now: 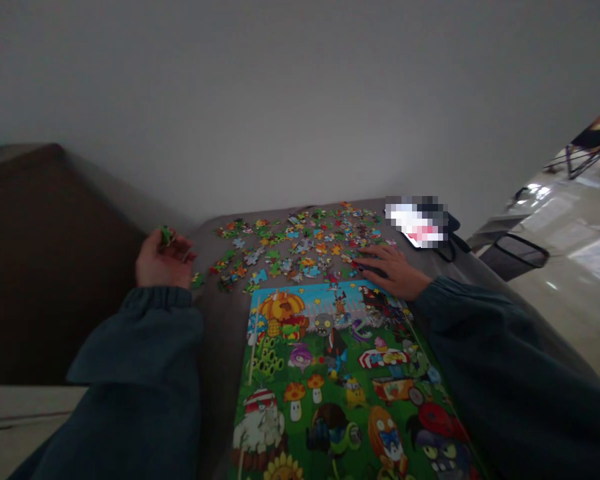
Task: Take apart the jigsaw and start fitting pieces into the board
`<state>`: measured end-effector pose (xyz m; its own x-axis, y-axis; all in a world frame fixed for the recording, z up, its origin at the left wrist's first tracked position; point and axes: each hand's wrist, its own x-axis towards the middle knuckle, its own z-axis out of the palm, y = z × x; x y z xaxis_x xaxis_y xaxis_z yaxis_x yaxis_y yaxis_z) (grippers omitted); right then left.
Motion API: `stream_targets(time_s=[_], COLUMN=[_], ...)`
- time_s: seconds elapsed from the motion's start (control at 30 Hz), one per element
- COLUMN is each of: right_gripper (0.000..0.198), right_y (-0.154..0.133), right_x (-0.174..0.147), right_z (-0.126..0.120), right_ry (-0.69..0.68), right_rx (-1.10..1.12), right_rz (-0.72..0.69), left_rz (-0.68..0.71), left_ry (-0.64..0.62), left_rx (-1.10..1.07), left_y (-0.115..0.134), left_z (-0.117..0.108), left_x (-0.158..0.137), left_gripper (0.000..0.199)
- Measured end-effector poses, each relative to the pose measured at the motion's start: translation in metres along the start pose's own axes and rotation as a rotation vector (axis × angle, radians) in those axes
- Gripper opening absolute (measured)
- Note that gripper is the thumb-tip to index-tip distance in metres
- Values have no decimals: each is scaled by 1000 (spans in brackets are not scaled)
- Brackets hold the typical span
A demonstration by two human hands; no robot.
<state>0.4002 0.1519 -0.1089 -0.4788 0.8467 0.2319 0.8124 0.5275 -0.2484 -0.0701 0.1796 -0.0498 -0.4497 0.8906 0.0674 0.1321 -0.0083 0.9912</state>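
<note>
Raised at the left edge of the grey surface, my left hand (pixel 164 259) is closed around a green jigsaw piece (pixel 167 235), which pokes out at the fingertips. My right hand (pixel 391 269) lies palm down with fingers stretched out over the right side of the loose jigsaw pieces (pixel 275 257); whether it touches one is hidden. Between my forearms is a colourful picture board (pixel 325 380) with cartoon plants and zombies, its far edge close to the scattered pieces. One green piece (pixel 197 280) lies just right of my left wrist.
A phone (pixel 415 227), partly blurred out, lies at the far right of the grey table (pixel 215 347). A dark strap (pixel 453 247) is beside it. The grey wall (pixel 280 100) rises right behind the table. A brown box-like piece of furniture (pixel 55 267) stands to the left.
</note>
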Motion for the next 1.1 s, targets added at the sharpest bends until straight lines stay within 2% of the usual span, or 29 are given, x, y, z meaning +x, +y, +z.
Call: stream_targets(time_s=[0.17,0.37,0.53,0.67,0.87,1.1], right_gripper=[43,42,41,41,40,39], right_y=[2,4,6,7,7,5], right_x=[0,0,1,1,-1,-1], right_z=[1,0,1,1,2,3], right_ry=[7,20,26,27,39,52], right_rx=[-3,2,11,21,46,69], right_rz=[-12,-45,-60,-80,-70,-52], left_rz=[-33,27,22,-6,-24,-42], left_ry=[-19,-31,133,207,163,35], left_rx=[-8,-44,-201,-242,-270,-255], left_y=[-8,-4,6,8,3,-11], left_z=[-3,-8,-22,-24,-17,-2], left_x=[3,-2,0,1,2,5], left_gripper=[55,62,40,35,31,23])
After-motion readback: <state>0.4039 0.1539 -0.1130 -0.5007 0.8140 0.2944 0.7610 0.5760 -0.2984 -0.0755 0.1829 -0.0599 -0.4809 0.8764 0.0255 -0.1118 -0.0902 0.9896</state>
